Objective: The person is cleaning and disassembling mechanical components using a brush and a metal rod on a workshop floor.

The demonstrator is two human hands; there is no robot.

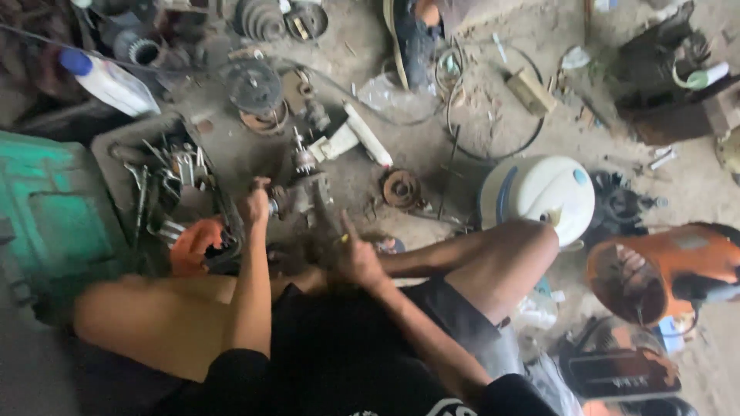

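Note:
I sit on a dirty concrete floor with my knees apart. My left hand (257, 202) grips the left end of a greasy metal engine part with a shaft (306, 189) that stands between my legs. My right hand (356, 258) rests against the lower right side of the same part, fingers curled around something small and yellowish; what it is I cannot tell. The shaft's top points away from me.
A tray of wrenches and tools (166, 173) lies to the left by a green metal box (54, 208). Pulleys and discs (254, 88), a white plastic bottle (112, 81), a white round tank (539, 192), orange machine covers (671, 270) and another person's foot (412, 38) surround me.

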